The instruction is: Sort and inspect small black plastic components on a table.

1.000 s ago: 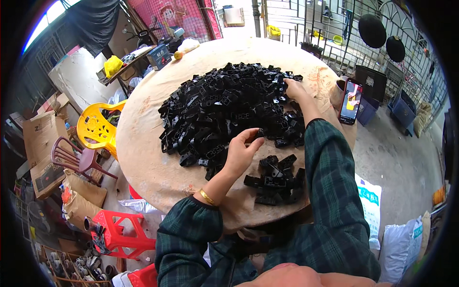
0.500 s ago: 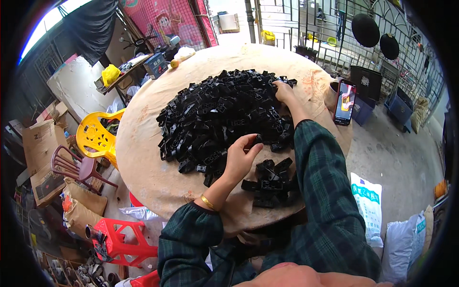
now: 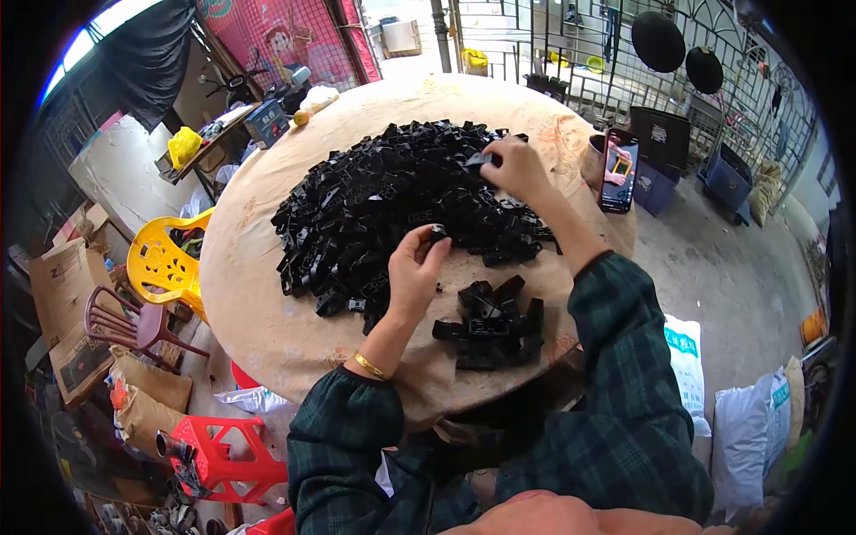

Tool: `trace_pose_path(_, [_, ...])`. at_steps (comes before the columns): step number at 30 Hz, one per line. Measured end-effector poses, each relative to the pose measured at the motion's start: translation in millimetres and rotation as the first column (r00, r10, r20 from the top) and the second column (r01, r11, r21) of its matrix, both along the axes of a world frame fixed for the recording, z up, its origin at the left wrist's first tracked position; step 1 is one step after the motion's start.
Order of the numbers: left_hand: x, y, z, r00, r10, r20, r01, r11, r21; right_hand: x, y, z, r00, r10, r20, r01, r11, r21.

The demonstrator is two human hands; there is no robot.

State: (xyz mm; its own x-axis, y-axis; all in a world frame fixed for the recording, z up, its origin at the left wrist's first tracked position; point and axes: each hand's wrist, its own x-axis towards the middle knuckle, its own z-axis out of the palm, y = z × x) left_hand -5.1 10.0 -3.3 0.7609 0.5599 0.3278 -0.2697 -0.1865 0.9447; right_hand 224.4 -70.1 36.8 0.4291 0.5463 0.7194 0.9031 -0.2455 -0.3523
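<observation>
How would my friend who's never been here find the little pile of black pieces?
Find the big round table covered in tan cloth. From its large heap of black pieces, look toward the picture's lower edge, below and right of the left hand. There lies the small pile, much smaller than the heap, with a strip of cloth showing between them.

Left arm: enters from 7 o'clock, forearm angled toward 1, wrist nearly straight. Left hand: thumb and forefinger drawn into a pinch. Right arm: enters from 5 o'clock, reaching farther forward, bare forearm slanting between 10 and 11. Right hand: fingers bent, tips gathered toward 9, slightly blurred; lies between 1 and 2 o'clock from the left, well apart.
</observation>
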Motion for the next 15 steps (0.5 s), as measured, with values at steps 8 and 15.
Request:
trace_pose_path(8, [1.0, 7.6, 7.3, 0.963, -0.111, 0.245, 0.220, 0.847, -0.483, -106.6, -9.6, -0.8, 0.883, 0.364, -0.296, -0.374, 0.927, 0.024])
trace_pose_path(15, [-3.3, 11.3, 8.2, 0.997, -0.063, 0.050, 0.065, 0.997, -0.034, -94.4, -7.2, -21.9, 0.438, 0.504, -0.745, -0.502, 0.824, 0.262])
